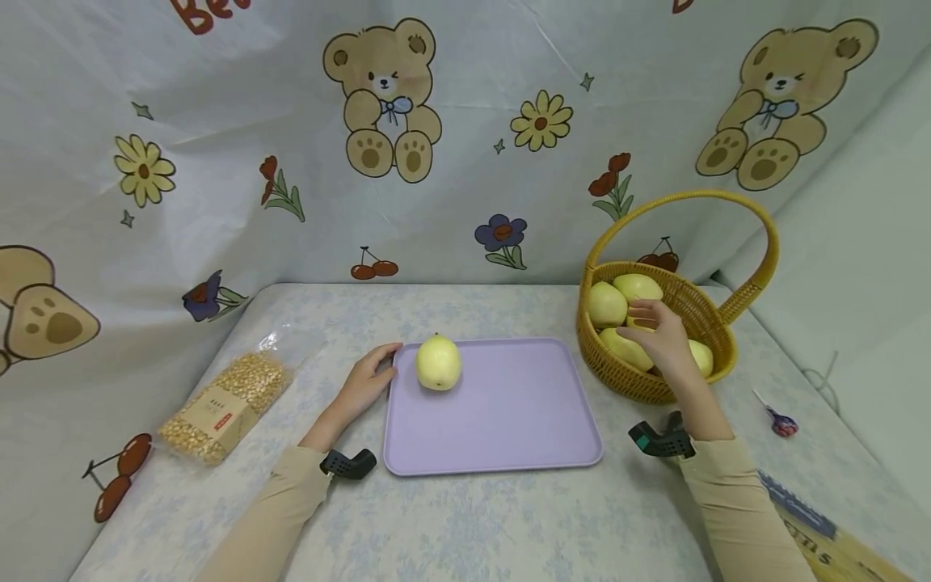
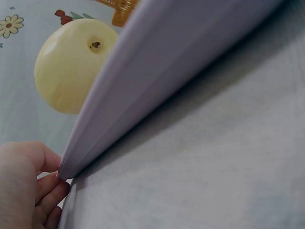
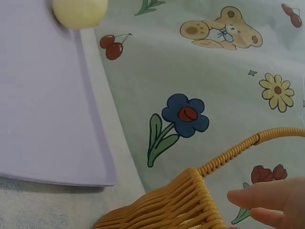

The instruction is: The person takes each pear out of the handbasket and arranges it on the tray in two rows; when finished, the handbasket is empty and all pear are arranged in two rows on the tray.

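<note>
A lilac tray (image 1: 494,420) lies on the table with one pale yellow pear (image 1: 439,363) near its far left corner. My left hand (image 1: 366,378) holds the tray at that corner; the left wrist view shows thumb and fingers (image 2: 47,195) around the edge. To the right stands a yellow wicker basket (image 1: 618,376) with a tall handle and several pale yellow pears (image 1: 607,305) inside. Over its opening is my right hand (image 1: 663,338), thumb and fingers apart above the fruit. In the right wrist view, its fingertips (image 3: 238,195) are just past the basket rim.
At the left lies a clear bag of yellow kernels (image 1: 225,404). A wrapped lollipop (image 1: 781,422) and a yellow-and-blue box (image 1: 822,525) lie on the right side. Behind the table hangs a cloth (image 1: 451,226) printed with bears and flowers.
</note>
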`<state>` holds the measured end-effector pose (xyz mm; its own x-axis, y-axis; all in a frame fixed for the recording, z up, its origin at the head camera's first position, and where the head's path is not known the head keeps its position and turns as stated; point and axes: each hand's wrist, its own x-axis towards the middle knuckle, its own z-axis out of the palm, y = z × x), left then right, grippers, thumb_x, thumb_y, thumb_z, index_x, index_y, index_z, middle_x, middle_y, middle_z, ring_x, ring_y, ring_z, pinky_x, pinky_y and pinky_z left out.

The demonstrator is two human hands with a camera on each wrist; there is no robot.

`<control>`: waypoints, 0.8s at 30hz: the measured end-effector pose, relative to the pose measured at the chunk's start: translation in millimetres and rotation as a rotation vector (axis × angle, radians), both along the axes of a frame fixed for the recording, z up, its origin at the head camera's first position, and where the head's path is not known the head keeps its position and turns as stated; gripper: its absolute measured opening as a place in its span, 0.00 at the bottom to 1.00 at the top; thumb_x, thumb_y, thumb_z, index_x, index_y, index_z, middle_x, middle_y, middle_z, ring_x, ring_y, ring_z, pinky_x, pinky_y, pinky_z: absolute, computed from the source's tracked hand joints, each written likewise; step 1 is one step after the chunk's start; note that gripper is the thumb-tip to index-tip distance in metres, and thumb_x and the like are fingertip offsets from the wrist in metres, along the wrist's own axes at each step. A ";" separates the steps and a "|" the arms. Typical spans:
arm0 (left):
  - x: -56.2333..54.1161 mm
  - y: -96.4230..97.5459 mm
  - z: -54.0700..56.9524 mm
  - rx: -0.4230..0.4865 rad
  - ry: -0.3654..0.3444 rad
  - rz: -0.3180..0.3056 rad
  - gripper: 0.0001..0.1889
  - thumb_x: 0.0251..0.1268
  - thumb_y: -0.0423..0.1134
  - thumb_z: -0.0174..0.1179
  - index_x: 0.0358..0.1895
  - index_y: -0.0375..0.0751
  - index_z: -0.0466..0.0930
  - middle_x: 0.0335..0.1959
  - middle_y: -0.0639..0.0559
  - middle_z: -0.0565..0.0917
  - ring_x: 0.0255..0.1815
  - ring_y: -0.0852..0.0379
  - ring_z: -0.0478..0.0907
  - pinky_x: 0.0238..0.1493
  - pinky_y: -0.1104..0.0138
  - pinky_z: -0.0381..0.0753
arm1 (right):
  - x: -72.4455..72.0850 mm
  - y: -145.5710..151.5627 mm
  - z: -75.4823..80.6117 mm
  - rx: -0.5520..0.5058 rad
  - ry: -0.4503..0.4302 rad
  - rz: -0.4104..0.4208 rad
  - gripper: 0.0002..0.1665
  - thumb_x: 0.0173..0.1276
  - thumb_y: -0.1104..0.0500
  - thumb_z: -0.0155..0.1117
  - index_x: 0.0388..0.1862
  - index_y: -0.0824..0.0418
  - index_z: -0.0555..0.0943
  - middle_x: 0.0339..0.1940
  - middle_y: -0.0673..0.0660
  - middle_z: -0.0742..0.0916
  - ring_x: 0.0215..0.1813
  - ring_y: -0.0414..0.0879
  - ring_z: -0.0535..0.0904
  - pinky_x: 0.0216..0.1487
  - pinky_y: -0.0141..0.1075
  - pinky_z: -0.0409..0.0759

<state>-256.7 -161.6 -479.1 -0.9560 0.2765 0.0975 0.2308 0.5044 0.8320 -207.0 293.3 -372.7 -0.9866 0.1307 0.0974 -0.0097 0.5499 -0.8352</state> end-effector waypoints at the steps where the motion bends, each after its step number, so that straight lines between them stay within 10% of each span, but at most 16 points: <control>1: 0.0 0.6 0.2 0.000 -0.002 -0.001 0.24 0.70 0.35 0.49 0.68 0.40 0.65 0.69 0.42 0.68 0.73 0.45 0.62 0.74 0.50 0.60 | -0.3 0.9 -0.7 0.003 -0.004 0.000 0.36 0.67 0.58 0.61 0.69 0.70 0.60 0.66 0.74 0.70 0.67 0.71 0.63 0.64 0.61 0.68; 24: 1.3 1.1 1.5 -0.010 -0.001 0.007 0.24 0.69 0.35 0.49 0.69 0.40 0.65 0.69 0.42 0.69 0.72 0.45 0.63 0.73 0.49 0.61 | -8.3 13.2 -7.3 0.084 -0.210 0.207 0.46 0.63 0.65 0.61 0.74 0.72 0.49 0.70 0.82 0.59 0.70 0.74 0.54 0.63 0.61 0.66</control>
<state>-255.4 -160.5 -477.6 -0.9581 0.2708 0.0937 0.2263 0.5145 0.8271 -215.2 306.5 -380.1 -0.9912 -0.0751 -0.1091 0.0390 0.6212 -0.7826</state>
